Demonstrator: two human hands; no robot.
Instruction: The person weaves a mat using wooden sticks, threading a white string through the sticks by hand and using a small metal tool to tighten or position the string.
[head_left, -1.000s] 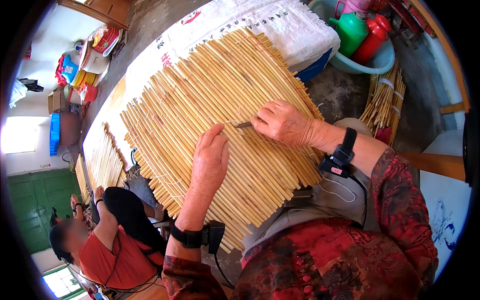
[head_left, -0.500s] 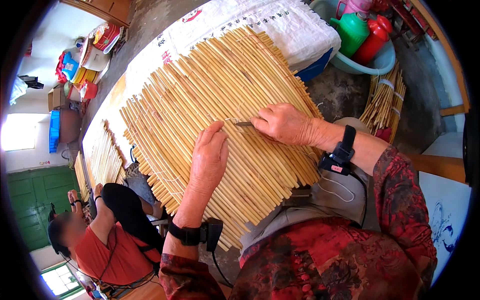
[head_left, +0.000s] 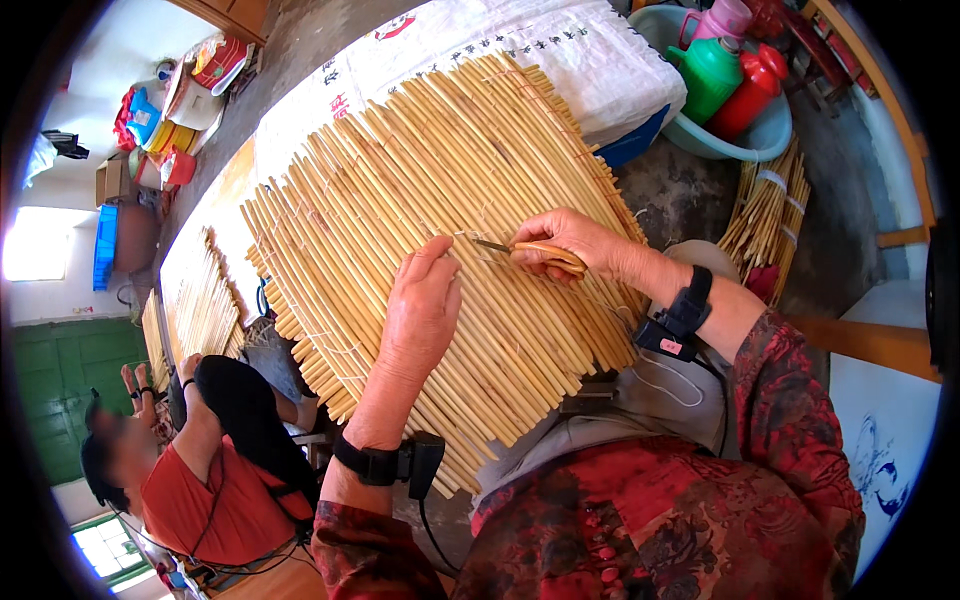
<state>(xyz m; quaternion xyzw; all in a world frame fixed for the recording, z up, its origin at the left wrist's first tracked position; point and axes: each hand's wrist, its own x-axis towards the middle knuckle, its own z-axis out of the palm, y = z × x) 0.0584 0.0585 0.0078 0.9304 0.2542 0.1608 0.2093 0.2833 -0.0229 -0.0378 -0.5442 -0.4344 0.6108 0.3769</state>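
A mat of straw-coloured sticks (head_left: 370, 170), bound with thin strings, lies before me. My left hand (head_left: 420, 300) rests on its middle, fingers curled together beside a short white thread (head_left: 466, 234); whatever they pinch is hidden. Just to the right, my right hand (head_left: 580, 240) grips a tool (head_left: 555, 258) with a curved light-brown handle and a thin dark metal blade, whose tip points left at the thread, close to my left fingertips.
A co-worker (head_left: 210, 490) in red sits at left beside another stick mat (head_left: 200, 300). White sacking (head_left: 590, 60) covers the table beyond my mat. A basin (head_left: 770, 140) of flasks and bundled sticks (head_left: 760, 220) stand at right; containers (head_left: 180, 100) line the far wall.
My right hand has turned, bringing the tool's handle into view below the fingers, the blade still pointing left. My left hand has shifted slightly upward. The co-worker's hands have moved a little.
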